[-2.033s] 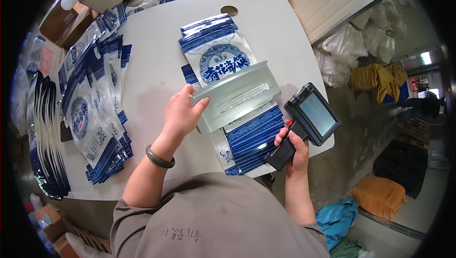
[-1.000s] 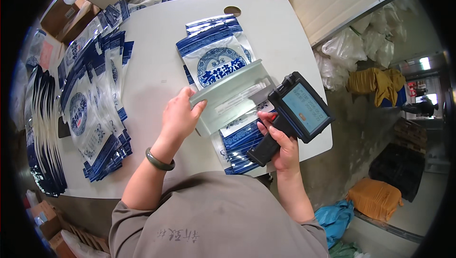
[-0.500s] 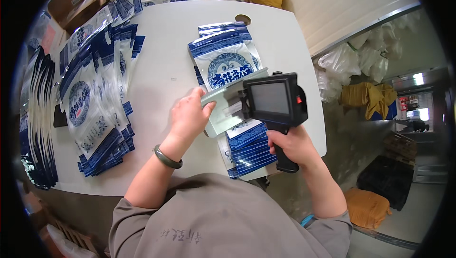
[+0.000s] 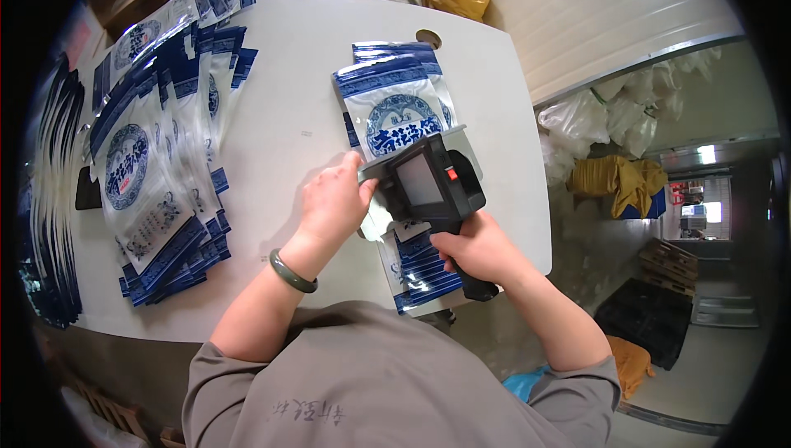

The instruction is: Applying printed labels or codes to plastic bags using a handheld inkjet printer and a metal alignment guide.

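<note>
My right hand [image 4: 480, 250] is wrapped around the grip of a black handheld inkjet printer [image 4: 451, 211], which has a small screen and a red button. The printer's head sits over a pale metal guide plate [image 4: 470, 145], hiding much of it. My left hand [image 4: 334, 199] grips the plate's left edge between thumb and fingers. Beneath the plate lies a stack of blue-and-white plastic pouches [image 4: 389, 95], fanned so that several blue edges show at the near end. A dark bangle [image 4: 291, 273] circles my left wrist.
More blue-and-white pouches [image 4: 148, 176] lie in overlapping piles on the left of the white table [image 4: 284, 77]. A dark flat object [image 4: 87, 190] is partly under them. Yellow sacks [image 4: 618, 180] and a black pallet [image 4: 647, 316] stand beyond the table's right edge.
The printer has moved left along the plate toward my left hand and turned, uncovering the plate's right end. My left hand keeps its hold on the plate.
</note>
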A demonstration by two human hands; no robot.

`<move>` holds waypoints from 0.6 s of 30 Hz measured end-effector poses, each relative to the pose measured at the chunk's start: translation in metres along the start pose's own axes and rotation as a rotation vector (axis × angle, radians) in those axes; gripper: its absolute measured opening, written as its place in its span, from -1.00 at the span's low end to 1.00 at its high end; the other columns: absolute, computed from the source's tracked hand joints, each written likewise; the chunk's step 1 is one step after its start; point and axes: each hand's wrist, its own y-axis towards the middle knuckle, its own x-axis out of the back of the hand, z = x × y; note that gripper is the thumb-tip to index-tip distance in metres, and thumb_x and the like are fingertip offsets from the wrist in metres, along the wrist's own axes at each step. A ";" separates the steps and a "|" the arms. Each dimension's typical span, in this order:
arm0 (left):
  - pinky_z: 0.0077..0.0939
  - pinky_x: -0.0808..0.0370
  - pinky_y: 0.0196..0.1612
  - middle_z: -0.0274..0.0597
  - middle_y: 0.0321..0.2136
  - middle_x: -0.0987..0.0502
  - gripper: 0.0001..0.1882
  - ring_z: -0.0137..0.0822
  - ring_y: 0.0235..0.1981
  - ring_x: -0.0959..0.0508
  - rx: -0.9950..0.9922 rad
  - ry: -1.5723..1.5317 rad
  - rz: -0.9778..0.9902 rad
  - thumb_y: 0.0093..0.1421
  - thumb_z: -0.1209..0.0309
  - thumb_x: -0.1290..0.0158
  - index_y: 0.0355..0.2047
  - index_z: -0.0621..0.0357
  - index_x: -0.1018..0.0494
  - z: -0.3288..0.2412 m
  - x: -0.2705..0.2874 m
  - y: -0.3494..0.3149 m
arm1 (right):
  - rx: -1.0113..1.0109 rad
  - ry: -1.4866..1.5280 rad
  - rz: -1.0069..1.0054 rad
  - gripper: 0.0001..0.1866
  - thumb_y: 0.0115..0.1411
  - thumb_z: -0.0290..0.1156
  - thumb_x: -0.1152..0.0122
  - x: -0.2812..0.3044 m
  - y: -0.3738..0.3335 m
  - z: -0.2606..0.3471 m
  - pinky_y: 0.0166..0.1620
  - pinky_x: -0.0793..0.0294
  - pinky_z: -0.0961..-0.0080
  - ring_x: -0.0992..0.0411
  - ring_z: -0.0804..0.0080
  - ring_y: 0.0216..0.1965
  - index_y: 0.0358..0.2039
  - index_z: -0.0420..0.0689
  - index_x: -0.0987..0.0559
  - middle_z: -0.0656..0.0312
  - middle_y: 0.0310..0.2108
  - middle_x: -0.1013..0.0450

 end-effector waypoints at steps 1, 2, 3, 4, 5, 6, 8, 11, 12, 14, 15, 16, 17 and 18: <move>-0.15 -0.51 -0.28 0.01 -0.43 -0.58 -0.67 0.01 -0.32 -0.59 0.008 0.010 -0.006 0.13 0.24 -0.13 -0.17 0.12 -0.37 -0.001 0.001 0.000 | 0.022 -0.013 -0.010 -0.79 0.08 -0.56 -0.17 0.000 0.003 -0.004 -0.56 -0.43 0.57 -0.39 0.55 -0.64 -0.24 -0.30 -0.44 0.25 -0.59 -0.41; -0.14 -0.51 -0.28 0.00 -0.43 -0.58 -0.67 0.02 -0.32 -0.59 0.010 0.018 -0.010 0.13 0.24 -0.13 -0.17 0.12 -0.37 -0.002 0.001 0.000 | 0.044 -0.023 -0.026 -0.78 0.09 -0.55 -0.17 0.000 0.006 -0.010 -0.56 -0.44 0.56 -0.39 0.54 -0.64 -0.23 -0.30 -0.44 0.25 -0.60 -0.41; -0.14 -0.51 -0.28 0.00 -0.43 -0.58 -0.67 0.02 -0.32 -0.59 0.003 0.019 -0.004 0.13 0.24 -0.13 -0.17 0.12 -0.37 -0.003 0.001 0.000 | 0.067 0.007 -0.071 -0.78 0.09 -0.54 -0.17 0.003 0.011 -0.019 -0.56 -0.45 0.56 -0.40 0.54 -0.64 -0.24 -0.30 -0.44 0.25 -0.60 -0.41; -0.15 -0.51 -0.27 0.00 -0.42 -0.58 -0.67 0.02 -0.32 -0.59 0.002 0.010 -0.004 0.14 0.24 -0.12 -0.17 0.12 -0.37 -0.004 0.002 0.000 | 0.092 0.039 -0.117 -0.79 0.10 -0.54 -0.17 0.009 0.015 -0.025 -0.56 -0.46 0.55 -0.41 0.54 -0.64 -0.25 -0.31 -0.44 0.24 -0.60 -0.42; -0.17 -0.50 -0.27 -0.01 -0.42 -0.58 -0.67 0.01 -0.31 -0.59 -0.001 0.001 -0.004 0.14 0.24 -0.12 -0.17 0.12 -0.37 -0.005 0.003 0.000 | 0.040 -0.037 -0.153 -0.81 0.10 -0.53 -0.17 0.020 0.014 -0.016 -0.58 -0.46 0.53 -0.42 0.53 -0.65 -0.28 -0.31 -0.44 0.23 -0.62 -0.42; -0.17 -0.50 -0.27 -0.01 -0.42 -0.58 -0.67 0.01 -0.31 -0.59 -0.011 0.004 -0.005 0.14 0.24 -0.12 -0.17 0.12 -0.37 -0.004 0.002 0.001 | 0.030 -0.024 -0.169 -0.84 0.10 -0.51 -0.17 0.034 0.019 -0.017 -0.59 -0.46 0.52 -0.42 0.49 -0.66 -0.31 -0.30 -0.45 0.21 -0.61 -0.43; -0.12 -0.46 -0.29 0.01 -0.46 -0.57 -0.71 0.07 -0.32 -0.56 0.010 -0.076 -0.042 0.13 0.22 -0.12 -0.26 0.14 -0.40 0.003 -0.003 0.002 | -0.018 0.028 -0.183 -0.86 0.09 -0.50 -0.16 0.057 0.027 -0.021 -0.59 -0.46 0.51 -0.42 0.46 -0.67 -0.34 -0.28 -0.46 0.20 -0.61 -0.43; -0.24 -0.45 -0.34 -0.02 -0.52 -0.55 -0.78 -0.06 -0.42 -0.57 -0.042 -0.128 -0.118 0.14 0.30 -0.11 -0.31 0.17 -0.42 0.011 -0.008 0.002 | 0.061 0.262 -0.251 -0.83 0.13 -0.40 -0.19 0.078 0.020 -0.050 -0.56 -0.48 0.51 -0.44 0.46 -0.65 -0.34 -0.24 -0.48 0.22 -0.60 -0.44; -0.24 -0.45 -0.34 -0.02 -0.52 -0.55 -0.78 -0.06 -0.42 -0.57 -0.038 -0.129 -0.122 0.14 0.30 -0.11 -0.31 0.17 -0.42 0.016 -0.005 0.004 | 0.105 0.392 -0.291 -0.81 0.14 -0.36 -0.20 0.078 0.015 -0.058 -0.54 -0.48 0.52 -0.44 0.47 -0.64 -0.33 -0.22 -0.49 0.22 -0.60 -0.44; -0.29 -0.49 -0.33 -0.05 -0.46 -0.55 -0.81 -0.14 -0.44 -0.58 -0.022 -0.382 0.021 0.14 0.35 -0.10 -0.30 0.19 -0.46 0.022 0.002 0.007 | 0.246 0.459 -0.421 -0.70 0.19 -0.23 -0.19 0.073 0.009 -0.075 -0.49 -0.50 0.55 -0.45 0.49 -0.61 -0.26 -0.24 -0.48 0.21 -0.57 -0.45; -0.37 -0.46 -0.43 -0.10 -0.52 -0.53 -0.83 -0.27 -0.56 -0.54 0.079 -0.501 0.131 0.14 0.40 -0.09 -0.32 0.24 -0.46 0.014 0.015 0.004 | 0.269 0.512 -0.464 -0.65 0.20 -0.18 -0.19 0.069 0.008 -0.084 -0.49 -0.50 0.55 -0.46 0.48 -0.59 -0.23 -0.25 -0.48 0.20 -0.55 -0.45; -0.37 -0.46 -0.43 -0.10 -0.52 -0.53 -0.83 -0.27 -0.56 -0.54 0.082 -0.495 0.134 0.14 0.40 -0.09 -0.32 0.24 -0.46 0.013 0.015 0.000 | 0.290 0.567 -0.506 -0.60 0.20 -0.14 -0.20 0.064 0.007 -0.093 -0.49 -0.50 0.55 -0.47 0.47 -0.57 -0.21 -0.26 -0.47 0.19 -0.54 -0.46; -0.41 -0.44 -0.47 -0.12 -0.53 -0.52 -0.83 -0.31 -0.60 -0.52 0.060 -0.520 0.209 0.14 0.41 -0.09 -0.32 0.26 -0.45 0.014 0.016 -0.006 | 0.319 0.651 -0.488 -0.55 0.19 -0.09 -0.21 0.058 0.005 -0.103 -0.47 -0.51 0.55 -0.48 0.45 -0.54 -0.18 -0.26 -0.46 0.17 -0.50 -0.47; -0.44 -0.42 -0.50 -0.13 -0.54 -0.51 -0.82 -0.36 -0.64 -0.49 0.044 -0.542 0.281 0.15 0.41 -0.09 -0.32 0.28 -0.44 0.016 0.016 -0.013 | 0.346 0.737 -0.463 -0.49 0.17 -0.04 -0.22 0.052 0.005 -0.114 -0.45 -0.51 0.55 -0.49 0.44 -0.51 -0.15 -0.27 -0.45 0.15 -0.46 -0.48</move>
